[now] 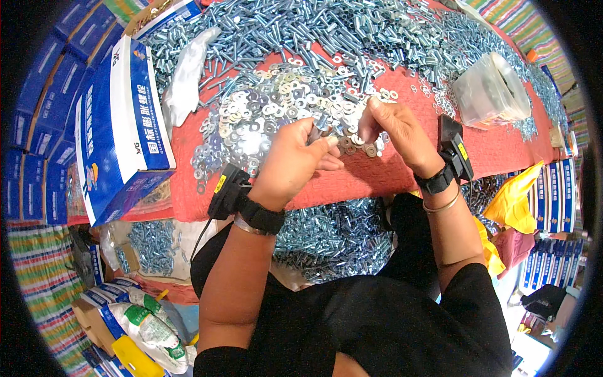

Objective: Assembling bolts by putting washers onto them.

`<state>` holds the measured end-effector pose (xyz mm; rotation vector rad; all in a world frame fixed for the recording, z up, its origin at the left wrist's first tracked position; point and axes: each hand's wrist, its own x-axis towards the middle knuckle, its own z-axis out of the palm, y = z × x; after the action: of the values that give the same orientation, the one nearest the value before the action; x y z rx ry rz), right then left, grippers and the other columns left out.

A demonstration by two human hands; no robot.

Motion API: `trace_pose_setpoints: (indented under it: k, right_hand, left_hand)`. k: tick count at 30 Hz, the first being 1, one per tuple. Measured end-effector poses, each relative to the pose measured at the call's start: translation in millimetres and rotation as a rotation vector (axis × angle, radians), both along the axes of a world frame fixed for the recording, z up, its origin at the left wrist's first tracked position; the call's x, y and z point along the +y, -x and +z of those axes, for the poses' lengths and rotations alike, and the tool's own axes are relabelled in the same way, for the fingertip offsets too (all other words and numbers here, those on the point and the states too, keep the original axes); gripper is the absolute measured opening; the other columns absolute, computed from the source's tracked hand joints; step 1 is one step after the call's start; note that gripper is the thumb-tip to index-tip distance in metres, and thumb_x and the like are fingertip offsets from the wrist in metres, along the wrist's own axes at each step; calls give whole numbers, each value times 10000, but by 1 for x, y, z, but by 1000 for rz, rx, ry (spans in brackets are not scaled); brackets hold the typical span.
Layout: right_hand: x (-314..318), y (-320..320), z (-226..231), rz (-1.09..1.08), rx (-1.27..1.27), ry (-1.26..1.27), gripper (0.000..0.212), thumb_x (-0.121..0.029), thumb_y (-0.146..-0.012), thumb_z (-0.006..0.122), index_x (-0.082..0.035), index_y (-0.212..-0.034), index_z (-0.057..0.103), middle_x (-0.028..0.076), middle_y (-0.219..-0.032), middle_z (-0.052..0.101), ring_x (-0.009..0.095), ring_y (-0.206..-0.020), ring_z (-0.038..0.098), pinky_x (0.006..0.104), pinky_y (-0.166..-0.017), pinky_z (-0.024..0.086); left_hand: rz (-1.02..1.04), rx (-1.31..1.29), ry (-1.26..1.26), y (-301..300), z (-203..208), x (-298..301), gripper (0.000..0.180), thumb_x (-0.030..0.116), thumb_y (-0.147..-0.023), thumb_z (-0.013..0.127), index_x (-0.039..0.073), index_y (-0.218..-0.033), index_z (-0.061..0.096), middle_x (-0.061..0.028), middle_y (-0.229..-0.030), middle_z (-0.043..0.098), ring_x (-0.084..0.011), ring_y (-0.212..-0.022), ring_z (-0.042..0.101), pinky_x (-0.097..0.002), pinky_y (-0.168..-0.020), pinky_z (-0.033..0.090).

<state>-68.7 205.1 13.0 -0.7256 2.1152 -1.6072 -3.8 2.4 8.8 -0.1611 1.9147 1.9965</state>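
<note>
My left hand [292, 160] is closed, with a short metal bolt [321, 122] between thumb and fingers, its end sticking up. To its right, my right hand [397, 131] hovers with thumb and forefinger pressed together and the other fingers curled. Whatever those fingertips may pinch is hidden. Beneath and beyond both hands spreads a heap of flat silver washers [251, 103] on a red cloth [411, 163]. Behind the washers lies a broad pile of bolts and metal sleeves [282, 31]. Both wrists carry black strapped devices.
A blue and white carton [119, 125] stands at the left, beside a crumpled clear plastic bag [191, 75]. A translucent plastic tub [493, 94] rests at the right. More bolts [333, 239] lie below the table edge. Stacked blue boxes [47, 119] line the left side.
</note>
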Motion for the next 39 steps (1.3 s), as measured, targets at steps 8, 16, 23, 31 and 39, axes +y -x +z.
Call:
trace_pose_setpoints:
  k: [8,16,23,31,39]
  right_hand:
    - [-1,-2,-1,60,-28,35,570,-490,-958,349,0,-985,640,42,-712,587,111,-635,535,252,-611,442]
    - [6,6,-3,90,-86,-45,592,-475,-976,277,1,-1046,623,66,-790,617,121,-695,557,258,-630,438]
    - [-8,-8,0,-113,-151,107,672,-507,-966,276,-20,-673,635,57,-627,598,122,-558,535,244,-557,432]
    - [12,18,-25,-177,-13,-241,672,-548,-902,444,-9,-538,611,60,-486,544,143,-459,508,310,-479,423]
    - [42,64,-55,-474,179,-507,510,-441,-886,541,3,-667,663,36,-551,574,111,-505,527,275,-486,407]
  left_hand:
    - [16,24,-68,3,-8,-3,149,89,-906,514,-17,-1011,515,-95,-862,620,-171,-732,656,-250,-634,550]
    - [-14,2,-37,1,-4,-1,157,89,-901,518,-13,-1021,517,-100,-858,623,-172,-724,653,-250,-634,545]
    - [-3,-22,-43,2,-8,-4,152,78,-911,518,-8,-1035,508,-102,-866,631,-151,-715,642,-250,-636,551]
    - [-166,-42,-95,-1,-1,-2,227,109,-904,543,-17,-1090,514,-114,-906,630,-148,-737,648,-243,-625,546]
    - [-560,-91,-230,-11,7,-3,240,129,-905,532,-39,-1075,550,-107,-936,626,-148,-750,648,-240,-635,530]
